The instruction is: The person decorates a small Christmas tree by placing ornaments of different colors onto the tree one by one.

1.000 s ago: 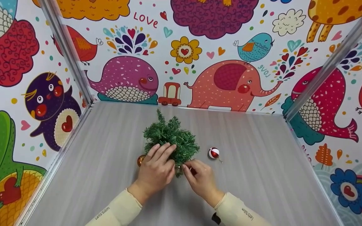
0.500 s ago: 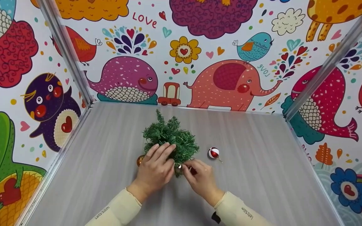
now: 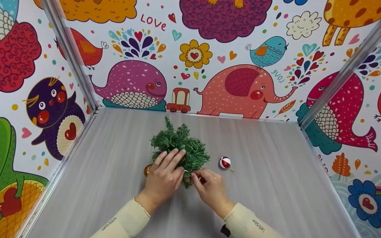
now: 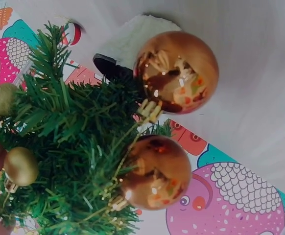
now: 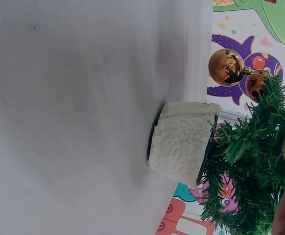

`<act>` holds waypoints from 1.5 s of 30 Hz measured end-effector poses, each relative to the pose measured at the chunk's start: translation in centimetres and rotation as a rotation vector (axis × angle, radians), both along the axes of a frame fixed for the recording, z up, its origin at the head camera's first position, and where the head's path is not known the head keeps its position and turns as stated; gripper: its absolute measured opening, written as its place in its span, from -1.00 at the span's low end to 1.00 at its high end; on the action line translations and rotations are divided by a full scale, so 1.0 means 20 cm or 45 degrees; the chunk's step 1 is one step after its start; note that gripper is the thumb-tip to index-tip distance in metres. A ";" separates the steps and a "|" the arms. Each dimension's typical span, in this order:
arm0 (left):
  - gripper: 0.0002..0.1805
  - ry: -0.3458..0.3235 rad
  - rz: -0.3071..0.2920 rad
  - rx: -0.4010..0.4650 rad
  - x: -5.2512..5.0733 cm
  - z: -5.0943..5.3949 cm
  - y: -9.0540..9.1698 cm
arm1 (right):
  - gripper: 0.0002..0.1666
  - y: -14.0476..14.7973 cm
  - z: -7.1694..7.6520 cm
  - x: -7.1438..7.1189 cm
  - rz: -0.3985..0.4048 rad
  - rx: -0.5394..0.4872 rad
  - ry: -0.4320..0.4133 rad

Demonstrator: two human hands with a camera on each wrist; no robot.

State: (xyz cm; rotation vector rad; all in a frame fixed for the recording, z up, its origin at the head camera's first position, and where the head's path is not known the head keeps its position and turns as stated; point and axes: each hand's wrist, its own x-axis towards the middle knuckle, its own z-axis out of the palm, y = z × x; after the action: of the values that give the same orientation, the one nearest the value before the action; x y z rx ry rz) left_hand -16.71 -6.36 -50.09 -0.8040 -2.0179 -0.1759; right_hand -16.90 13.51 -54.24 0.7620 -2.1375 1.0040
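A small green artificial Christmas tree (image 3: pixel 184 145) stands between both hands. My left hand (image 3: pixel 165 177) lies over its near side, three fingers stretched across the branches. Its index finger bends toward the thumb at a branch, though the pinch is partly hidden. My right hand (image 3: pixel 212 185) pinches with thumb and index finger at a small gold Christmas ball (image 3: pixel 187 180) on the near side; the thread is too fine to follow. The left wrist view has a smooth gold ball (image 4: pixel 21 166) and a glittery gold ball (image 4: pixel 6 99) close to the fingers.
Two shiny copper balls (image 4: pixel 177 71) hang at the tree's left side. Its fleecy white pot (image 5: pixel 184 139) has dark rims. A red-and-white ball (image 3: pixel 225 162) lies on the grey table (image 3: pixel 270 185) to the right. Patterned walls (image 3: pixel 236 89) enclose the back and sides.
Both hands stay nearly in place. My right fingertips shift slightly left, and the small gold ball between the hands turns and sits a little lower.
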 end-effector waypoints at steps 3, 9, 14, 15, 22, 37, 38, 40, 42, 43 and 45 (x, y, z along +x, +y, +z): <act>-0.82 -0.002 -0.003 -0.032 0.01 0.00 -0.01 | -0.90 0.01 -0.01 0.00 0.012 0.033 -0.002; -0.83 -0.021 -0.030 -0.062 0.01 -0.01 -0.02 | -0.88 0.01 0.00 0.01 0.031 0.123 -0.003; -0.83 -0.043 -0.060 -0.058 0.01 -0.01 -0.02 | -0.84 0.01 0.01 0.01 0.035 0.131 -0.014; -0.84 -0.047 -0.066 -0.057 0.01 -0.01 -0.03 | -0.84 0.01 0.01 0.01 0.033 0.130 -0.017; -0.86 -0.071 -0.113 -0.050 0.02 -0.02 -0.04 | -0.84 0.01 0.01 0.02 0.043 0.127 -0.013; -0.78 -0.047 -0.067 0.016 0.01 -0.01 -0.03 | -0.85 0.01 0.01 0.01 0.042 0.136 -0.007; -0.79 -0.050 -0.071 0.021 0.01 -0.01 -0.03 | -0.86 0.01 0.01 0.01 0.045 0.134 -0.006; -0.79 -0.059 -0.080 0.026 0.01 -0.02 -0.03 | -0.86 0.02 0.01 0.01 0.051 0.132 -0.007; -0.79 -0.068 -0.092 0.026 0.01 -0.02 -0.03 | -0.88 0.02 0.00 0.02 0.060 0.126 -0.017; -0.78 -0.071 -0.095 0.025 0.01 -0.02 -0.03 | -0.90 0.02 0.00 0.02 0.065 0.124 -0.023; -0.77 -0.074 -0.101 0.025 0.01 -0.02 -0.03 | -0.94 0.02 0.00 0.02 0.070 0.126 -0.031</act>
State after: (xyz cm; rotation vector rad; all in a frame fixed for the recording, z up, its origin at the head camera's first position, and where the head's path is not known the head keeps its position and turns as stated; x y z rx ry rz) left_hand -16.49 -7.01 -50.51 -0.8760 -2.0365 -0.2666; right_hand -16.56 13.97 -54.19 0.8638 -2.2115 0.9460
